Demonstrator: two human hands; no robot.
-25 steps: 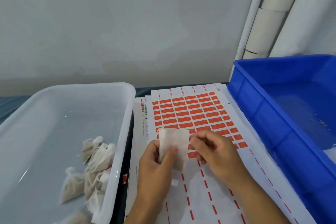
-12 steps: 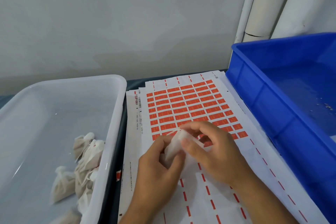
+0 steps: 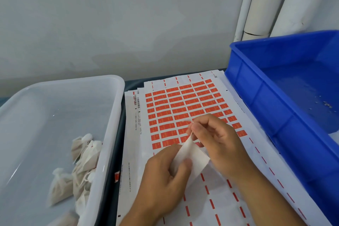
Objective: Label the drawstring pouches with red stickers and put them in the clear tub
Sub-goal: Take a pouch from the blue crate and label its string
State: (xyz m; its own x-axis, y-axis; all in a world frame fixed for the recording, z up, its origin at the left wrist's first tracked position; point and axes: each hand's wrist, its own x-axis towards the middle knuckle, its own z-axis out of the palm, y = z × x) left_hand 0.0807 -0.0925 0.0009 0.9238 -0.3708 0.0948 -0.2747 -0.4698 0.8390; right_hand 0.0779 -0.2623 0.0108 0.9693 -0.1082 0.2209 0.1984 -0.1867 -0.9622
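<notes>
A small white drawstring pouch is held over the sticker sheet, a white sheet with rows of red stickers. My left hand grips the pouch's lower part with thumb on top. My right hand pinches the pouch's upper corner or string between thumb and forefinger. The clear tub stands to the left and holds several filled pouches in its near right corner.
A blue crate sits at the right, its edge over the sheets. White pipes run up the wall behind it. A stack of label sheets lies under the top one, and a loose red sticker lies near the tub.
The pouch went from held flat and upright to bunched, then stretched out between my hands. My right hand has risen and now pinches its upper end. The view shifted slightly.
</notes>
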